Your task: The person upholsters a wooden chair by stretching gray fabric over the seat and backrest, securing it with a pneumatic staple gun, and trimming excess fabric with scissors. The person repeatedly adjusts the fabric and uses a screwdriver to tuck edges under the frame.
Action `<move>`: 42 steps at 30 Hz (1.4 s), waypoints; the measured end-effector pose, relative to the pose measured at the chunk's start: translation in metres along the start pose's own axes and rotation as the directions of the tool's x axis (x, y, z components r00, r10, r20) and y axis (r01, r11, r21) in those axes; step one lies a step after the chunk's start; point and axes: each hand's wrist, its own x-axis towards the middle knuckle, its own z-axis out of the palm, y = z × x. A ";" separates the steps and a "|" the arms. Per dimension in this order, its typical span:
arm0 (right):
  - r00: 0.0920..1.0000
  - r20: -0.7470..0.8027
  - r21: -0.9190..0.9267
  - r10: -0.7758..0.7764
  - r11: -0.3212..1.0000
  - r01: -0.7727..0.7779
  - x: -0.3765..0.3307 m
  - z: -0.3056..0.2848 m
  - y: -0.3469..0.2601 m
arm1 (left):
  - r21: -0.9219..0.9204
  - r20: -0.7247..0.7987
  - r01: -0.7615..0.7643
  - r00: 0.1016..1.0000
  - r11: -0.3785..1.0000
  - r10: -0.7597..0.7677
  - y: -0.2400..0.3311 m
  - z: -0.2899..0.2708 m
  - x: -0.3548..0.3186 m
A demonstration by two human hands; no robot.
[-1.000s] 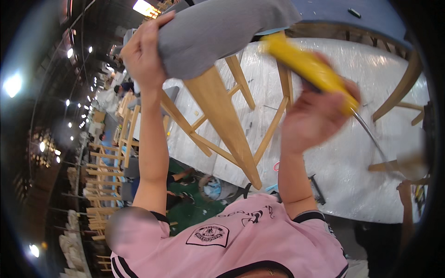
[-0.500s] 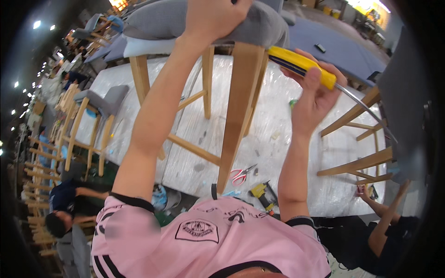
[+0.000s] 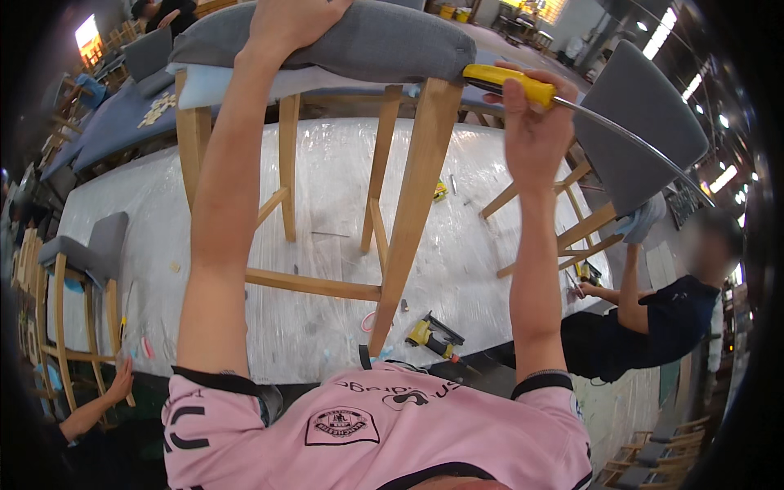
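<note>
A chair with a padded grey fabric seat and wooden legs stands before me, a pale layer showing under the seat edge. My left hand presses on top of the seat; the upper frame edge cuts off most of its fingers. In my right hand is a screwdriver with a yellow handle and long metal shaft. Its handle butt meets the seat corner, just above the front right leg, while the shaft points away to the right.
The chair stands on a plastic-covered worktable. A yellow nail gun and red-handled scissors lie near its front edge. Other grey chairs stand left and right. A co-worker is at the right; another person's hand shows lower left.
My view has turned, bringing the right-hand chair and co-worker further into the picture. My left hand stays on the seat. The screwdriver butt stays at the seat corner, my right hand still around it.
</note>
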 end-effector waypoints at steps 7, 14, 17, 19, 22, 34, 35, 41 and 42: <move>0.968 0.170 -0.497 -0.185 0.832 0.246 0.005 0.001 -0.004 | -0.054 0.014 -0.032 0.999 0.998 0.033 -0.012 0.030 0.004; 0.963 -0.153 -0.030 -0.223 0.975 0.221 0.021 0.019 -0.034 | -0.083 0.038 0.021 0.999 0.996 -0.018 -0.019 0.031 -0.002; 0.978 0.202 -0.481 -0.059 0.864 0.151 0.010 0.011 -0.015 | -0.077 -0.102 -0.034 0.994 0.996 0.026 0.001 0.006 -0.005; 0.977 -0.107 -0.023 -0.186 0.982 0.185 0.007 0.029 -0.034 | -0.092 -0.118 -0.037 0.993 0.995 0.026 -0.005 0.003 -0.005; 0.992 -0.091 0.093 -0.092 0.991 0.101 0.004 0.028 -0.028 | -0.119 -0.117 -0.048 0.993 0.992 0.034 0.001 0.008 -0.003; 0.606 0.147 0.277 0.781 0.556 -0.784 -0.140 -0.087 -0.125 | 0.001 -0.167 -0.033 0.985 0.999 0.032 0.036 -0.025 -0.022; 0.608 0.228 0.210 0.760 0.571 -0.793 -0.141 -0.090 -0.133 | -0.004 -0.141 -0.046 0.989 0.999 0.045 0.040 -0.028 -0.026; 0.443 0.358 -0.069 0.822 0.496 -0.865 -0.128 -0.084 -0.161 | -0.176 0.271 -0.138 0.945 0.975 0.183 -0.013 -0.076 -0.028; 0.448 0.370 -0.083 0.814 0.510 -0.856 -0.126 -0.078 -0.159 | -0.152 0.173 -0.232 0.951 0.961 0.256 -0.024 -0.078 -0.038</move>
